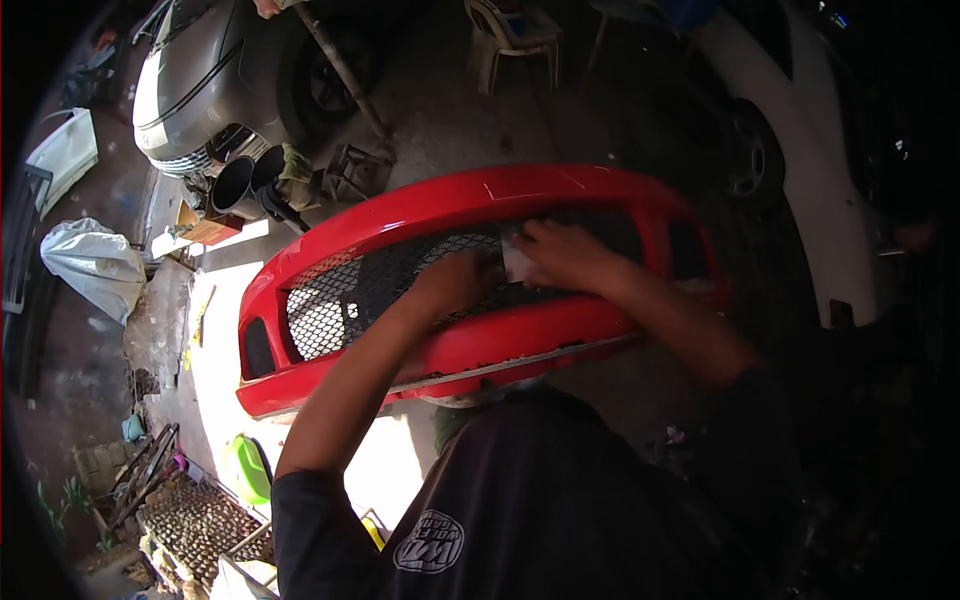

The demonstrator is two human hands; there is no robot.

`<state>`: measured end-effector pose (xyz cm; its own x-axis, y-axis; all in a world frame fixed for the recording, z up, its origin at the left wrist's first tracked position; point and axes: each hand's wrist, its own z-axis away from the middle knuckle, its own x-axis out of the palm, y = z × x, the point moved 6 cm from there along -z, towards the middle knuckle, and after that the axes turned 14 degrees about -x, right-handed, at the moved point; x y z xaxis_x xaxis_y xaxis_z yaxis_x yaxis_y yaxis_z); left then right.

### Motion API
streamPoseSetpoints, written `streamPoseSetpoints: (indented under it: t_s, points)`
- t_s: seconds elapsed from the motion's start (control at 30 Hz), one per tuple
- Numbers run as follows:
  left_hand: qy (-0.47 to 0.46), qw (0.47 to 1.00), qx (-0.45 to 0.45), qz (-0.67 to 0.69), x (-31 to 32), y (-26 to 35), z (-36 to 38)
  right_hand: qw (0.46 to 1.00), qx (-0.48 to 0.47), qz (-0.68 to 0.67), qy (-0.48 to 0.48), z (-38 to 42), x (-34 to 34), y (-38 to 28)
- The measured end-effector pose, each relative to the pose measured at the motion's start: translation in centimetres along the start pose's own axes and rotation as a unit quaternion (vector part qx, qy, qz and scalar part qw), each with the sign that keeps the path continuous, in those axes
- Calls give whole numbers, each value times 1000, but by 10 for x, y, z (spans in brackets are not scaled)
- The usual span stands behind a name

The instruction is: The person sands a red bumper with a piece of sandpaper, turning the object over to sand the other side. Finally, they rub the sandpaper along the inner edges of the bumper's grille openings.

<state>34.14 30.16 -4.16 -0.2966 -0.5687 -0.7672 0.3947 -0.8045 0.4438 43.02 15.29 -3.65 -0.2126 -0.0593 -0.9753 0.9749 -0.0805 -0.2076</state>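
A red car bumper (pixel 430 205) lies across in front of me, with black mesh (pixel 320 300) in its wide middle opening. My left hand (pixel 458 283) is over the mesh, its fingers curled and partly in shadow; what they grip, if anything, is hidden. Just to its right, my right hand (pixel 562 255) is closed on a small pale sheet (pixel 518 263) at the middle of the opening. The two hands are close together, above the bumper's lower red bar.
A silver car (pixel 200 90) stands at the upper left and a white car (pixel 800 150) at the right. Beyond the bumper are black buckets (pixel 235 187) and a plastic chair (pixel 512 45). A green container (pixel 247 470) and scrap pieces (pixel 145 475) lie at the lower left.
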Motion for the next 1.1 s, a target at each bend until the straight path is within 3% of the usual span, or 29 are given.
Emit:
streamPoseSetpoints:
  t_s: [0.1, 0.2, 0.4, 0.47, 0.6, 0.7, 0.87, 1.1]
  points:
    - [-6, 999, 15, 43, -2, 9, -6, 993, 67, -64, 71, 9, 1, 16]
    - [-25, 994, 35, 98, 11, 14, -12, 977, 198, -55, 62, 33, 7, 38]
    - [-31, 987, 84, 135, 12, 29, -2, 931, 294, -176, 127, 50, 24, 56]
    - [-24, 988, 92, 118, 16, 24, -6, 905, 318, -228, 170, 54, 35, 72]
    - [-53, 976, 26, 208, 12, 14, -8, 826, 327, -406, 213, 59, 57, 88]
    - [-83, 958, -21, 272, 16, 4, -11, 761, 385, -496, 161, 71, 46, 81]
    - [-88, 948, -75, 296, 12, -1, -9, 744, 387, -522, 154, 71, 64, 90]
    - [-82, 963, -38, 255, 11, -2, -14, 723, 392, -543, 169, 69, 67, 88]
